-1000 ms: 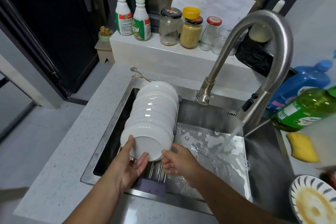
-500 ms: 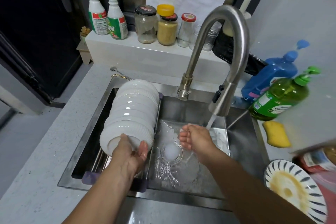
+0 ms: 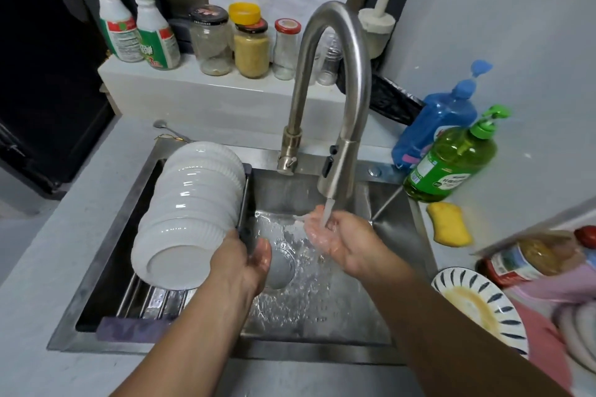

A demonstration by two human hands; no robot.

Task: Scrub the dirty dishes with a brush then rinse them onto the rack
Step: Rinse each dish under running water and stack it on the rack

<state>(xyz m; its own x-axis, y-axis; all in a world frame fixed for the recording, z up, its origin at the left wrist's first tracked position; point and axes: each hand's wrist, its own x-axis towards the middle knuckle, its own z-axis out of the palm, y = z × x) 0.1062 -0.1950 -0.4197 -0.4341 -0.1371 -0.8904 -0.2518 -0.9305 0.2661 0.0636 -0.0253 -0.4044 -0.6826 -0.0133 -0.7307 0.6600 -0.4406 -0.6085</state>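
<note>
Risk: row of white ribbed ceramic bowls (image 3: 190, 203) on the steel sink rack (image 3: 151, 296) could topple if wet left hand (image 3: 245, 259), fingers resting flat against it, slips while open right hand (image 3: 338, 235) rinses.

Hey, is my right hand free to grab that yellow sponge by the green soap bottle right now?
Probably yes. The right hand is open under the tap's stream and holds nothing. The yellow sponge lies bare on the counter to its right, past the sink rim, with nothing between them.
</note>
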